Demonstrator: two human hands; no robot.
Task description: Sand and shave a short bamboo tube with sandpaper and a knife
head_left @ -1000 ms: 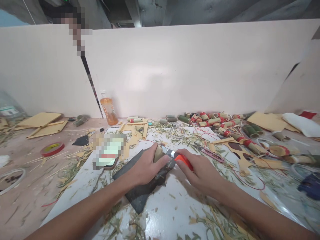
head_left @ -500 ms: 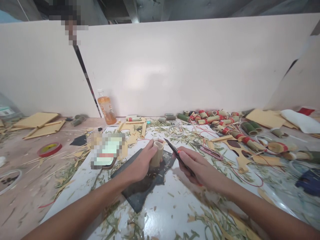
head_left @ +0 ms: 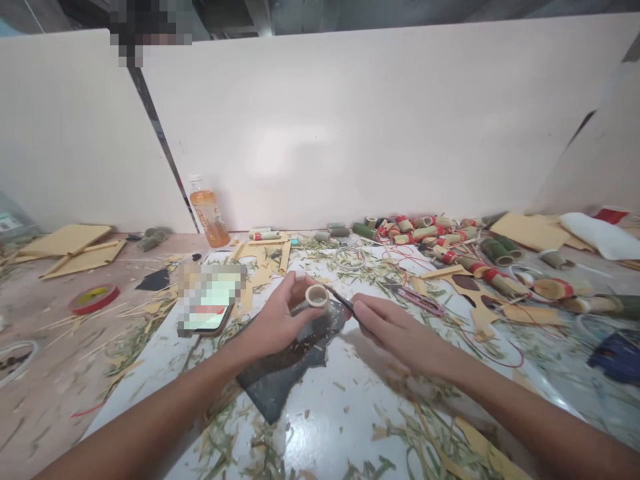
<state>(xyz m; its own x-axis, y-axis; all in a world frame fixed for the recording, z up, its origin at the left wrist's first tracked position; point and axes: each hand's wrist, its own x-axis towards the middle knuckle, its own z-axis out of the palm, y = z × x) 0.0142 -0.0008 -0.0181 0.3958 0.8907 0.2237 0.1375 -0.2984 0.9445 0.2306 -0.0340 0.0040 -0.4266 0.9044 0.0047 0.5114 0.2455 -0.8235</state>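
Note:
My left hand (head_left: pixel 280 317) grips a short bamboo tube (head_left: pixel 317 297), its open end tipped towards me so the hollow shows. In my right hand (head_left: pixel 387 323) is a dark, slim utility knife (head_left: pixel 344 298), its tip at the tube's far right rim; whether the blade touches the wall I cannot make out. Beneath both hands lies a dark grey sheet (head_left: pixel 285 380) dusted with fine shavings. It rests on a white board (head_left: pixel 325 433) strewn with green bamboo shavings.
A phone (head_left: pixel 213 303) and an orange drink bottle (head_left: pixel 210 217) stand left. Bamboo pieces with red bands (head_left: pixel 425 233) are heaped back right, near pink scissors (head_left: pixel 420 301). Red tape (head_left: pixel 94 299) lies far left. A white partition (head_left: pixel 350 133) closes off the back.
The bamboo tube has tilted from upright so its open end faces me. My right hand has brought the knife from beside the tube to its rim.

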